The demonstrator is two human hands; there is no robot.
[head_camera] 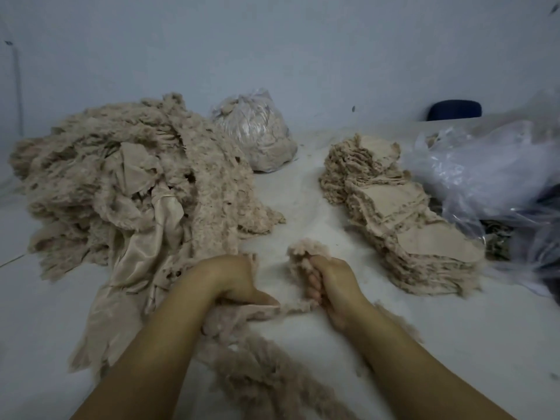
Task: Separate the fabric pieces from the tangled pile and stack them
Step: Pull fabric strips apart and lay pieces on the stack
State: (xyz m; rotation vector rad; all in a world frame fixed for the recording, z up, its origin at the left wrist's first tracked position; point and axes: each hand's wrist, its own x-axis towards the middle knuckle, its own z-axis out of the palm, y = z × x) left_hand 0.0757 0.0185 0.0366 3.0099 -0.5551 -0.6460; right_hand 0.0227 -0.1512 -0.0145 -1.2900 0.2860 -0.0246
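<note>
- The right hand [325,284] is curled tight around a fuzzy fabric piece [298,257], whose fluffy end bunches out above the fist toward 12 o'clock.
- The left hand [233,283] bends at the wrist and pinches the near end of a fuzzy strip [260,312] under its thumb; a thin twist of fibres runs from there toward 3 o'clock to the right fist.
- Judged from this, the step in hand is parting one piece from the strand. It would go best with a steady pull straight apart along the 9-to-3 line, with the left hand anchoring close to the join so the fluff gives way there rather than shredding.
- At 6 o'clock of the hands, the rest of that strip trails [257,374] back toward the person between the forearms; keeping it slack should stop it dragging along.
- At 10 o'clock lies the tangled pile [127,189], its smooth lining spilling down beside the left forearm.
- At 2 o'clock, well apart from the fists, sits the stack [406,225] of flat pieces on the tabletop [439,344]; the freed piece likely belongs flat on top.
- Beyond, a filled plastic bag [257,131] rests at 12 o'clock and crumpled plastic sheeting [491,168] lies just beside the stack.
</note>
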